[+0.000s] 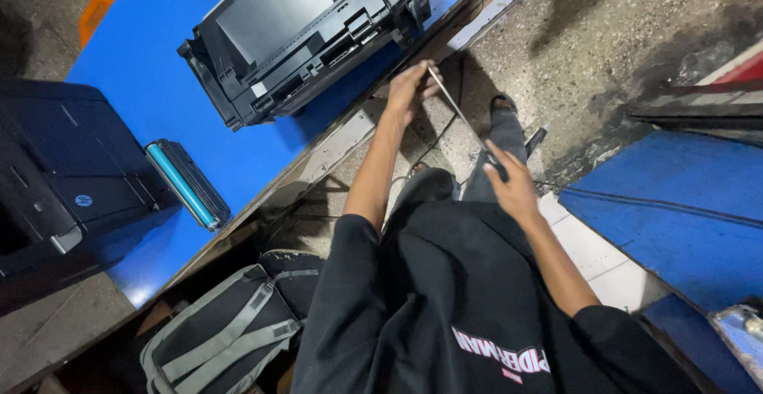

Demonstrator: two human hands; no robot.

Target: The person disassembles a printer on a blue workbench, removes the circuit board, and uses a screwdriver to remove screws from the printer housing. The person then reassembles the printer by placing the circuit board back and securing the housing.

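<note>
The blue table (167, 84) is the landmark; it runs slantwise from upper right to lower left, and its worn front edge faces the person. On its far part an opened black printer (306, 32) lies tipped, its grey inner panel turned upward, one corner overhanging that front edge. At the table's left end stands a second black printer (60, 175) with a small round blue badge on its front. Between the two, nearer the front edge, lies a black toner cartridge (189, 185) with a cyan strip along one side. Below the table's front edge, on the floor, a grey and black backpack (230, 326) lies closed, so its contents cannot be told. Off the table's right end speckled floor lies open, bounded further right by blue panels (675, 219).

The long metal rod (461, 116) is held in the air just off the table's front edge, below the tipped printer. The left hand (409, 88) pinches its upper end with closed fingers; the right hand (513, 187) is clenched round its dark handle end
</note>
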